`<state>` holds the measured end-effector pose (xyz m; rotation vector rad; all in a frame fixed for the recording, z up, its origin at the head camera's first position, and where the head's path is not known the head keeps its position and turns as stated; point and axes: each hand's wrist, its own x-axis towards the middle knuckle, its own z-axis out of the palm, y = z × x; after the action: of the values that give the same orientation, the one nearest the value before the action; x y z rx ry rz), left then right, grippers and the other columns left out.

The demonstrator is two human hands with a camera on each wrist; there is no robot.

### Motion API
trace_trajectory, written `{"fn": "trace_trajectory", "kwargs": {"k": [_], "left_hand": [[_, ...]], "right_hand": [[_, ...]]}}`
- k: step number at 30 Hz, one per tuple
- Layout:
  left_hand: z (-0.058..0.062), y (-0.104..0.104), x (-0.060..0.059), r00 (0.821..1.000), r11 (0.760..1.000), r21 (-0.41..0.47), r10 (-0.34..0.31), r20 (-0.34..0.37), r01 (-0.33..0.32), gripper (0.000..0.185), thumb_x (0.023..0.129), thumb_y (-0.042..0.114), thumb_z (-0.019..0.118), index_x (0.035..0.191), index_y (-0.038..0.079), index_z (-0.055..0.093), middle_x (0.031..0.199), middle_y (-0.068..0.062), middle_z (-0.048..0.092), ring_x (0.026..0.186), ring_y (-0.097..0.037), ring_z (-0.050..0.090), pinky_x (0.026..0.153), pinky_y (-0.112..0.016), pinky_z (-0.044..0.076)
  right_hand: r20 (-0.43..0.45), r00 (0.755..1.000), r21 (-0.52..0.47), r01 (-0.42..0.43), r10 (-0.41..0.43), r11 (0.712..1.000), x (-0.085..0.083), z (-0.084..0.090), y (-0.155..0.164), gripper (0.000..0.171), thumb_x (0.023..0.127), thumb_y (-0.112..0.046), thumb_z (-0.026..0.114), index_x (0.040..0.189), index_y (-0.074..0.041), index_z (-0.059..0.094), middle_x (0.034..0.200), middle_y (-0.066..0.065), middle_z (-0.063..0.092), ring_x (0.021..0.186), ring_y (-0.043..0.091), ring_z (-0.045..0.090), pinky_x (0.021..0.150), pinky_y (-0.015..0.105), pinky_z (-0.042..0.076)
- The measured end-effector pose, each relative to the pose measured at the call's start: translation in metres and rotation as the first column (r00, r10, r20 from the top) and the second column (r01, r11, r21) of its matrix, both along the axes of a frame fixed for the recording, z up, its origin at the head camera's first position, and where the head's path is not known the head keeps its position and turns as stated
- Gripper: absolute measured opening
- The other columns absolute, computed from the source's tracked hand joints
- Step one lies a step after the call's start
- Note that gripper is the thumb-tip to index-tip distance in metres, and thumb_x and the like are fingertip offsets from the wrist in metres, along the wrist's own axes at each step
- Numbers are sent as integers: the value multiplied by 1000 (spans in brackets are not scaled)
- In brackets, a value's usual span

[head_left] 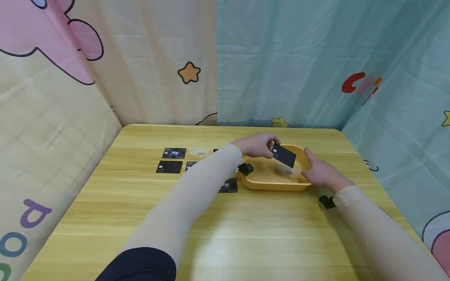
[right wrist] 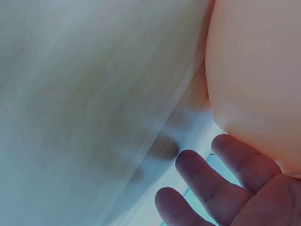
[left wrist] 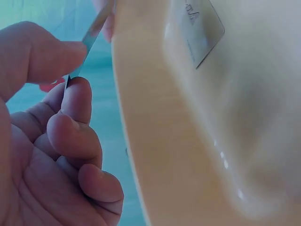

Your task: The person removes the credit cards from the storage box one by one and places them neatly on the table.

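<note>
Over the yellow plastic basin (head_left: 272,185), my left hand (head_left: 256,145) pinches a black card (head_left: 284,156) by one end, thumb against fingertips. The left wrist view shows this card nearly edge-on, and the other fingers curl below it. Inside the basin lies a pale card (left wrist: 201,30), partly overlapped by the black one in the head view. At the basin's right side, my right hand (head_left: 321,171) grips the rim, thumb on the inner side. Its other fingers (right wrist: 249,165) spread along the outer wall in the right wrist view.
On the wooden table (head_left: 246,234), left of the basin, several cards are laid out in rows: a dark Vip card (head_left: 174,153), a black card (head_left: 169,167), a gold card (head_left: 199,152) and others. My left forearm covers some of them. Printed curtains (head_left: 302,70) enclose the table.
</note>
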<state>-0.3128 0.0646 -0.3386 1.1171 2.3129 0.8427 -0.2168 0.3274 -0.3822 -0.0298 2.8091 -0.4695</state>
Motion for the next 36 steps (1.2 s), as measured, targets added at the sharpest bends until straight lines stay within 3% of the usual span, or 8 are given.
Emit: {"fn": "trace_trajectory", "kwargs": {"k": [7,15,20,26,32,36], "left_hand": [[15,-31,1,999,1000,-5,-14,-36,14,57,94,13,68,149,6,53,104,-2,59,86,-15,53,73,-24,42],[19,-74,7,998,999,28,18,-66,-16,54,93,11,67,145,7,56,107,-3,61,90,-20,55,77,-27,44],[15,-104,10,997,997,52,61,-44,-58,52,92,10,68,143,8,57,108,-4,61,77,-18,53,73,-29,45],[8,-144,14,992,990,60,127,-18,-125,50,93,11,70,142,9,58,108,-6,63,77,-19,54,71,-30,47],[-4,-183,19,979,978,35,205,3,-205,53,92,9,69,143,8,57,112,-8,62,73,-18,52,65,-29,45],[-9,-206,25,963,963,17,269,4,-269,54,91,11,71,143,8,57,113,-9,60,80,-21,53,68,-30,47]], "right_hand": [[-6,1000,4,10,-10,1000,-1,-2,0,95,100,-28,54,166,1,-7,156,44,34,110,44,60,94,59,48],[-9,1000,-2,-1,1,1000,0,1,0,96,98,-26,55,165,3,-7,154,45,36,103,41,59,90,56,49],[-10,1000,3,0,0,1000,0,1,2,96,98,-27,55,166,2,-7,153,45,38,97,40,59,86,53,49],[-16,1000,7,-4,5,1000,-1,0,4,96,98,-27,55,166,3,-6,153,45,37,96,39,59,85,52,49],[-4,1000,6,-4,4,1000,0,1,7,96,98,-27,53,165,3,-8,152,45,38,88,35,60,75,44,48],[2,1000,5,-7,7,1000,1,2,7,96,98,-27,53,165,3,-8,152,46,37,88,36,59,75,44,47]]}}
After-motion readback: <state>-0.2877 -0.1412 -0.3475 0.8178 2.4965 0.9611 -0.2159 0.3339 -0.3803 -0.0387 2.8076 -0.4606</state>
